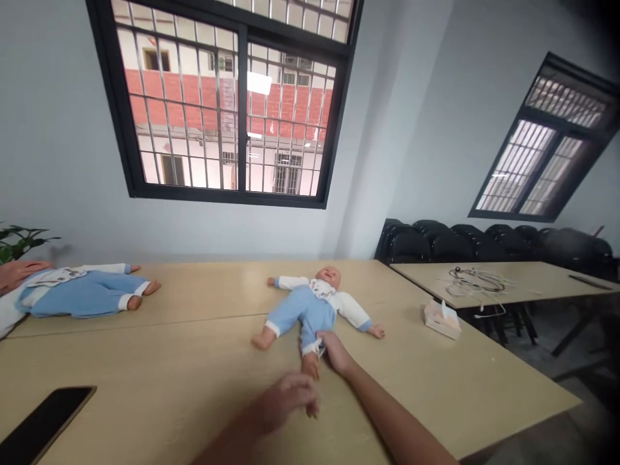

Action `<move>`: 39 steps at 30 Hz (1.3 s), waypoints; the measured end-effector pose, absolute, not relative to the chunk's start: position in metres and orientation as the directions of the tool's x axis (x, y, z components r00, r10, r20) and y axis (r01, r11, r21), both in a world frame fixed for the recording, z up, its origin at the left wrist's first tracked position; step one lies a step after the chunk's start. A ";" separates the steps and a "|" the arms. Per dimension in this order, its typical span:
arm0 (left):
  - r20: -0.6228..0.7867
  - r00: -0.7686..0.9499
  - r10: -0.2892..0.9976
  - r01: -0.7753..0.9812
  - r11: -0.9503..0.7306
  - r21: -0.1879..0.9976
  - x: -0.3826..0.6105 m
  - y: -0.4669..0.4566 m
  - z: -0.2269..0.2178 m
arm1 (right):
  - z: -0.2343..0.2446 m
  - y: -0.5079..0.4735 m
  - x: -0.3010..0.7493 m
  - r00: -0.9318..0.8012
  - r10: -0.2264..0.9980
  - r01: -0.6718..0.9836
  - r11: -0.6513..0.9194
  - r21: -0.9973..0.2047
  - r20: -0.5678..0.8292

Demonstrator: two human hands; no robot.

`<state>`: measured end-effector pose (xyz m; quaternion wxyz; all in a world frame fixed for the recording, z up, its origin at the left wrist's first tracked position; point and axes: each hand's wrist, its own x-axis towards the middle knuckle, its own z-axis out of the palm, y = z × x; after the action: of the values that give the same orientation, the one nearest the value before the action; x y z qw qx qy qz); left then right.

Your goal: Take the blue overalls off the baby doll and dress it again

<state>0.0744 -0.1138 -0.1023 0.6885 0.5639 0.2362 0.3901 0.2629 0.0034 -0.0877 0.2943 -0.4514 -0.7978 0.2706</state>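
A baby doll (314, 307) in a blue and white romper lies on its back on the wooden table (194, 374), head toward the window. My right hand (334, 351) pinches the white cuff of the doll's near leg. My left hand (287, 400) is closed around that leg's foot, just below the cuff. The doll's other leg stretches out to the left.
A second doll (82, 292) in blue lies at the table's far left, beside a plant (17, 240). A dark phone (41, 423) rests at the near left edge. A tissue box (442, 318) sits to the right. Cables (477, 281) lie on another table, with black chairs (484, 242) behind.
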 end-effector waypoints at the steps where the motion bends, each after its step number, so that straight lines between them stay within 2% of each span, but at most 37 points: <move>1: 0.146 0.598 0.788 -0.236 -0.002 0.972 0.078 -0.127 -0.093 | -0.090 -0.013 0.268 -0.437 0.872 0.542 0.453 -0.708 0.223; 3: 0.175 0.653 0.737 -0.138 -0.111 0.984 0.080 -0.154 -0.071 | -0.098 -0.044 0.282 -0.489 0.844 0.449 0.461 -0.766 0.222; 5: 0.225 0.681 0.697 -0.012 -0.297 0.955 0.072 -0.172 -0.049 | -0.109 -0.074 0.297 -0.533 0.813 0.334 0.457 -0.824 0.235; 7: 0.313 0.671 0.672 0.125 -0.519 0.846 0.057 -0.176 -0.032 | -0.117 -0.101 0.308 -0.531 0.808 0.300 0.459 -0.836 0.253; 9: 0.376 0.628 0.681 0.299 -0.657 0.692 0.037 -0.164 -0.027 | -0.120 -0.123 0.314 -0.513 0.817 0.303 0.460 -0.835 0.264; 11: 0.402 0.503 0.765 0.484 -0.635 0.603 0.014 -0.140 -0.032 | -0.117 -0.137 0.314 -0.509 0.820 0.304 0.457 -0.836 0.263; 15: 0.398 0.277 0.875 0.652 -0.475 0.590 -0.026 -0.091 -0.064 | -0.108 -0.140 0.313 -0.553 0.799 0.275 0.440 -0.855 0.234; 18: 0.369 0.230 0.900 0.666 -0.423 0.615 -0.042 -0.070 -0.087 | -0.111 -0.130 0.316 -0.534 0.820 0.211 0.366 -0.906 0.206; 23: 0.283 0.258 0.924 0.584 -0.383 0.716 -0.048 -0.048 -0.103 | -0.124 -0.119 0.321 -0.352 0.912 0.128 0.269 -0.955 0.210; 27: 0.290 0.301 0.909 0.548 -0.414 0.727 -0.050 -0.026 -0.103 | -0.127 -0.119 0.320 -0.351 0.917 0.156 0.258 -0.954 0.190; 31: 0.255 0.282 0.925 0.498 -0.368 0.785 -0.055 -0.015 -0.105 | -0.126 -0.120 0.315 -0.307 0.937 0.200 0.236 -0.951 0.168; 35: 0.185 0.275 0.944 0.426 -0.291 0.857 -0.059 -0.015 -0.111 | -0.110 -0.113 0.296 -0.265 0.910 0.247 0.384 -0.890 0.319; 39: 0.185 0.247 0.951 0.358 -0.267 0.895 -0.058 -0.015 -0.115 | -0.069 -0.086 0.248 -0.438 0.789 0.384 0.598 -0.704 0.431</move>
<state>-0.0583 -0.0148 -0.1152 0.3787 0.6931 0.4724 0.3913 0.2482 -0.0858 -0.0693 0.3856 -0.3635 -0.8064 0.2624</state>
